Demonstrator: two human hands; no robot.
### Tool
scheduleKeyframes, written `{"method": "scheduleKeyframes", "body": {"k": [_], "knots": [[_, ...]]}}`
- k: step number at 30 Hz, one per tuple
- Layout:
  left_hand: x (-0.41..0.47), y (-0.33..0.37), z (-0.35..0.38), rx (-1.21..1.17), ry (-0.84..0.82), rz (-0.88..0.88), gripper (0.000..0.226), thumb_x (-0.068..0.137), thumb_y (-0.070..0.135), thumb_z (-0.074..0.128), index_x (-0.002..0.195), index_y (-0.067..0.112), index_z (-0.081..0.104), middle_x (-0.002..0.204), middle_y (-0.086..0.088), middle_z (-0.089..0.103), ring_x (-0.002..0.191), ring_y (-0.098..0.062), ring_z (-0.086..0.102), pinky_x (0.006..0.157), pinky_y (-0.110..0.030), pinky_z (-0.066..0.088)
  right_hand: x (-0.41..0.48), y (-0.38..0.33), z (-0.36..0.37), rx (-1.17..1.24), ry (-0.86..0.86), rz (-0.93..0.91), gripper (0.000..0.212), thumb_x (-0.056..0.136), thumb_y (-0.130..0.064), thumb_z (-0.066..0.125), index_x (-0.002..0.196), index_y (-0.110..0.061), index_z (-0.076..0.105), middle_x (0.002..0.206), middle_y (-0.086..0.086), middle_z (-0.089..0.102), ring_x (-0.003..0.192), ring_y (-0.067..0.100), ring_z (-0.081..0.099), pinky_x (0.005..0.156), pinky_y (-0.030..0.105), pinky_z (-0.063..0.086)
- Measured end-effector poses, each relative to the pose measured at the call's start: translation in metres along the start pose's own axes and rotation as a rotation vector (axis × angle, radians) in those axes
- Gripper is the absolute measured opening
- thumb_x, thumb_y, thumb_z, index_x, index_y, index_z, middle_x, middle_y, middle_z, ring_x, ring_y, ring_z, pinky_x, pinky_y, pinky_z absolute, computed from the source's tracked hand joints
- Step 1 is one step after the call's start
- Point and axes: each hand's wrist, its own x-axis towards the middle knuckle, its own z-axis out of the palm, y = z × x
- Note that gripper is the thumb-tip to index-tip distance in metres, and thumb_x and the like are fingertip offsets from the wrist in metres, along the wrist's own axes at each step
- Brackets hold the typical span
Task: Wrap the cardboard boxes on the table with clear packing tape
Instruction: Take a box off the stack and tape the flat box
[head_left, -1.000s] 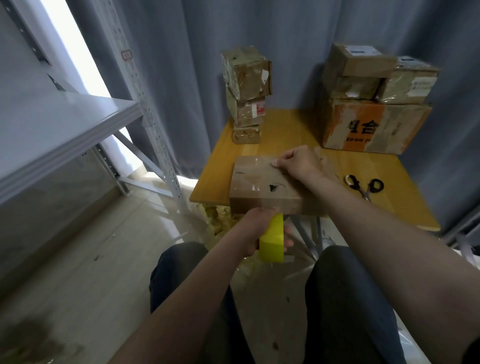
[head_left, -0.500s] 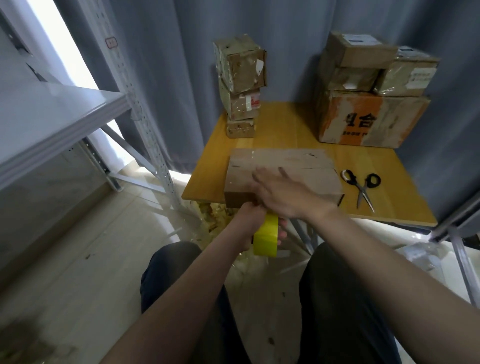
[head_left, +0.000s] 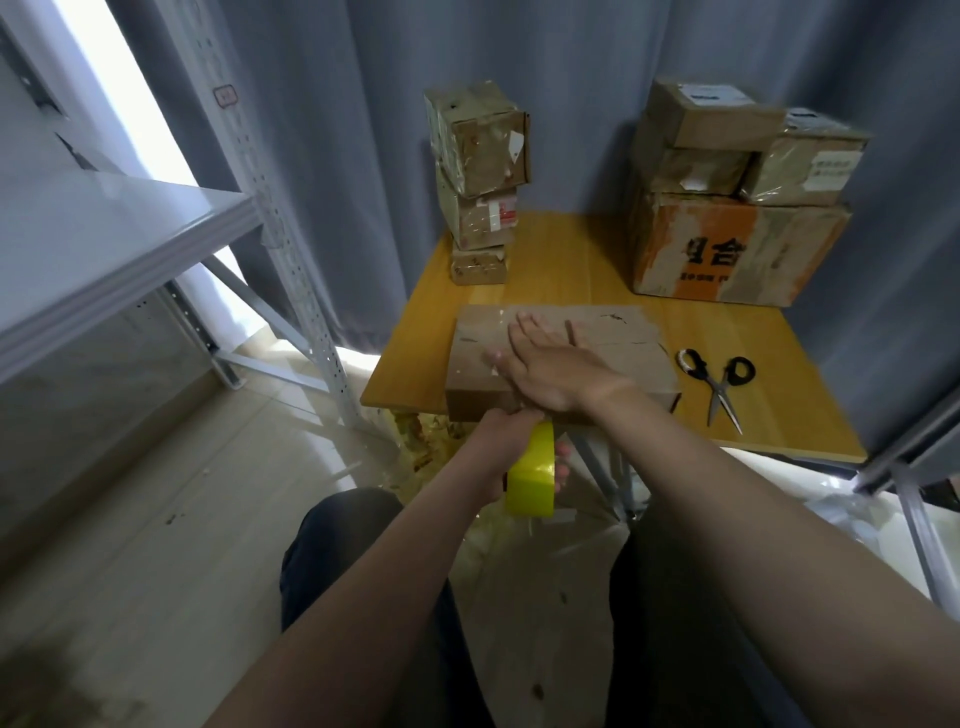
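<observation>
A flat brown cardboard box (head_left: 623, 343) lies at the near edge of the wooden table (head_left: 571, 280). My right hand (head_left: 550, 369) lies flat on the box top, fingers straight and pointing away from me. Just below the table edge, my left hand (head_left: 506, 439) grips a yellow roll of tape (head_left: 531, 483) against the box's front face. Whether a strip of tape runs from the roll onto the box cannot be made out.
Black-handled scissors (head_left: 719, 382) lie on the table right of the box. A stack of three small taped boxes (head_left: 478, 176) stands at the back left, a pile of larger boxes (head_left: 732, 208) at the back right. A metal shelf rack (head_left: 104, 244) stands left.
My right hand slid from the box's far edge toward me, then flattened over the middle of the top. My left hand kept the tape roll below the front edge.
</observation>
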Motion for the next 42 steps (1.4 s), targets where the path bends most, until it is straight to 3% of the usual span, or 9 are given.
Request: {"method": "scheduleKeyframes", "body": {"k": [10, 12, 15, 19, 23, 25, 28, 36, 42], "knots": [[0.000, 0.008, 0.002, 0.113, 0.109, 0.002, 0.025, 0.107, 0.015, 0.054, 0.122, -0.005, 0.059, 0.095, -0.019, 0.069, 0.056, -0.020, 0.073, 0.048, -0.035, 0.060, -0.090, 0.005, 0.014, 0.278, 0.094, -0.146, 0.051, 0.113, -0.042, 0.016, 0.160, -0.030, 0.031, 0.170, -0.013, 0.016, 0.152, -0.007, 0.000, 0.123, 0.035, -0.021], [0.002, 0.008, 0.000, 0.091, 0.097, -0.023, 0.033, 0.104, 0.020, 0.060, 0.125, -0.005, 0.060, 0.102, -0.024, 0.074, 0.070, -0.030, 0.077, 0.064, -0.046, 0.065, -0.089, 0.007, 0.016, 0.351, 0.137, -0.143, 0.050, 0.112, -0.045, 0.019, 0.156, -0.033, 0.040, 0.167, -0.015, 0.024, 0.149, -0.009, 0.005, 0.124, 0.037, -0.017], [0.001, 0.010, 0.004, 0.140, 0.114, 0.015, 0.036, 0.101, 0.024, 0.061, 0.128, -0.001, 0.061, 0.104, -0.021, 0.074, 0.078, -0.029, 0.077, 0.062, -0.040, 0.063, -0.076, 0.012, 0.019, 0.367, 0.180, -0.140, 0.050, 0.111, -0.050, 0.025, 0.150, -0.034, 0.051, 0.165, -0.013, 0.034, 0.156, 0.004, 0.015, 0.126, 0.045, -0.009], [0.010, 0.014, -0.002, 0.150, 0.128, 0.072, 0.092, 0.079, 0.041, 0.073, 0.148, -0.003, 0.031, 0.124, -0.026, 0.065, 0.096, -0.037, 0.075, 0.072, -0.046, 0.064, -0.061, 0.017, 0.014, 0.429, 0.213, -0.109, 0.045, 0.110, -0.047, 0.035, 0.144, -0.030, 0.060, 0.155, -0.010, 0.051, 0.148, 0.012, 0.038, 0.126, 0.047, 0.015], [0.006, 0.029, -0.016, 0.167, 0.063, 0.060, 0.032, 0.102, 0.014, 0.062, 0.130, -0.001, 0.058, 0.107, -0.027, 0.074, 0.063, -0.028, 0.075, 0.050, -0.033, 0.058, -0.043, 0.016, -0.015, 0.490, 0.217, -0.088, 0.030, 0.104, -0.044, 0.054, 0.120, -0.030, 0.075, 0.118, -0.012, 0.072, 0.109, 0.007, 0.064, 0.096, 0.034, 0.051], [0.010, 0.040, -0.023, 0.172, 0.002, 0.010, 0.013, 0.102, 0.013, 0.061, 0.110, 0.004, 0.067, 0.104, -0.024, 0.075, 0.072, -0.032, 0.074, 0.063, -0.040, 0.063, -0.027, 0.014, -0.039, 0.526, 0.262, -0.046, 0.026, 0.103, -0.041, 0.058, 0.120, -0.030, 0.074, 0.111, -0.013, 0.071, 0.101, 0.005, 0.063, 0.089, 0.031, 0.050], [0.023, 0.063, -0.033, 0.215, -0.107, -0.157, 0.028, 0.108, 0.024, 0.052, 0.116, 0.000, 0.063, 0.100, -0.021, 0.076, 0.091, -0.036, 0.072, 0.094, -0.049, 0.057, 0.013, 0.009, -0.079, 0.518, 0.477, -0.022, 0.038, 0.101, -0.035, 0.064, 0.138, -0.025, 0.063, 0.135, -0.003, 0.063, 0.120, 0.014, 0.058, 0.098, 0.029, 0.045], [0.060, 0.111, -0.048, 0.388, -0.301, -0.394, 0.053, 0.112, 0.035, 0.037, 0.131, -0.011, 0.057, 0.102, -0.019, 0.076, 0.086, -0.029, 0.076, 0.092, -0.042, 0.057, 0.148, -0.010, -0.155, 0.500, 0.579, 0.042, 0.088, 0.085, -0.057, 0.073, 0.158, -0.044, 0.025, 0.170, 0.002, 0.002, 0.152, 0.042, 0.014, 0.117, 0.062, 0.033], [0.081, 0.128, -0.053, 0.393, -0.401, -0.509, 0.055, 0.110, 0.043, 0.037, 0.123, -0.005, 0.059, 0.104, -0.019, 0.075, 0.092, -0.031, 0.074, 0.093, -0.045, 0.055, 0.203, -0.019, -0.164, 0.577, 0.580, 0.119, 0.085, 0.073, -0.060, 0.083, 0.146, -0.043, 0.042, 0.166, 0.001, 0.000, 0.145, 0.041, 0.021, 0.110, 0.061, 0.040]]}}
